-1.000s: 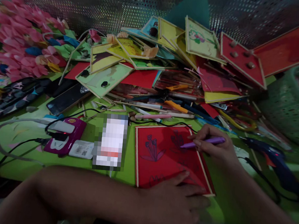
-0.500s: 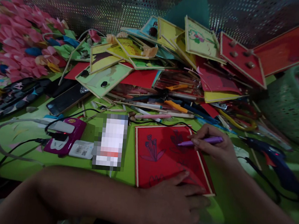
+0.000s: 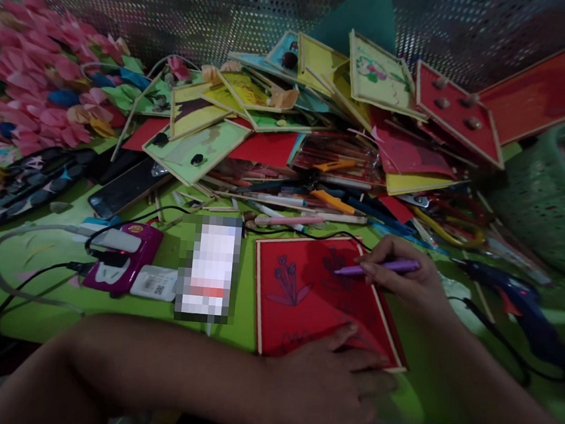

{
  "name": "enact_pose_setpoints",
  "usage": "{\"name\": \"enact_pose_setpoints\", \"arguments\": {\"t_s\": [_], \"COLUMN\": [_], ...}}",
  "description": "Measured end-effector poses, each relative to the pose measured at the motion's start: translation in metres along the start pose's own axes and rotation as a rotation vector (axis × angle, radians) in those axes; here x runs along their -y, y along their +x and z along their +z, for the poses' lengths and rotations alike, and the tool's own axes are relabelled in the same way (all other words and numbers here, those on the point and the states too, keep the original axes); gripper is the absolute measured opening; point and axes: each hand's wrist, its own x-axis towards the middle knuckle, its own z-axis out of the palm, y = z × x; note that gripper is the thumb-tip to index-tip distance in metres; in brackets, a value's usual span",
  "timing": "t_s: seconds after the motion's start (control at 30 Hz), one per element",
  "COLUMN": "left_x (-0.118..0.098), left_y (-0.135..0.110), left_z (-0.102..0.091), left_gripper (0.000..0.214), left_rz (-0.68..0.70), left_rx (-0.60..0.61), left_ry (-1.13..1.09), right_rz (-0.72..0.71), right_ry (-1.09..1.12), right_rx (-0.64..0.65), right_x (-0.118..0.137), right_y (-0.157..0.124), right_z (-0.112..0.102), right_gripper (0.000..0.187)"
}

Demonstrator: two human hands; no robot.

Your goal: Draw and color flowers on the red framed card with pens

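Observation:
In my right hand (image 3: 403, 275) is a purple marker (image 3: 381, 268), held in a pinch with its tip at a dark flower drawing on the red card (image 3: 321, 308). Thin pale sticks frame the card along its edges. My left hand (image 3: 329, 388) lies flat across the card's lower part with fingers spread, covering some of the drawn lines. A purple-filled flower drawing (image 3: 290, 282) shows on the card's left side. Fainter outlines are partly hidden by my left hand's fingers.
A blurred-out phone (image 3: 208, 268) and a magenta power strip (image 3: 125, 257) with cables lie left of the card. A blue glue gun (image 3: 521, 309) rests at the right, below a green basket (image 3: 551, 196). Framed cards (image 3: 383, 79), pens and pink paper flowers (image 3: 52, 73) pile up behind.
The purple marker and my right hand have shifted very slightly to the left over the flower drawing. My left hand stays in place.

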Motion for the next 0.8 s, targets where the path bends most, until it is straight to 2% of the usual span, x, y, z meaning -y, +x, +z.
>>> {"name": "enact_pose_setpoints", "arguments": {"t_s": [0.17, 0.37, 0.8], "left_x": [0.0004, 0.0009, 0.0010], "left_y": [-0.0001, 0.0007, 0.0012], "left_z": [-0.0015, -0.0003, -0.0031], "left_gripper": [0.046, 0.047, 0.049], "left_rz": [-0.003, 0.002, -0.006], "left_rx": [0.013, 0.007, 0.002], "left_ry": [0.000, -0.002, -0.011], "right_rz": [0.004, -0.003, 0.001], "right_ry": [0.022, -0.029, 0.005], "right_rx": [-0.018, -0.014, 0.001], "right_x": [-0.0010, 0.0008, 0.0006], "right_y": [-0.0007, 0.0015, 0.0003], "right_z": [-0.0007, 0.0010, -0.0002], "right_gripper": [0.039, 0.033, 0.036]}}
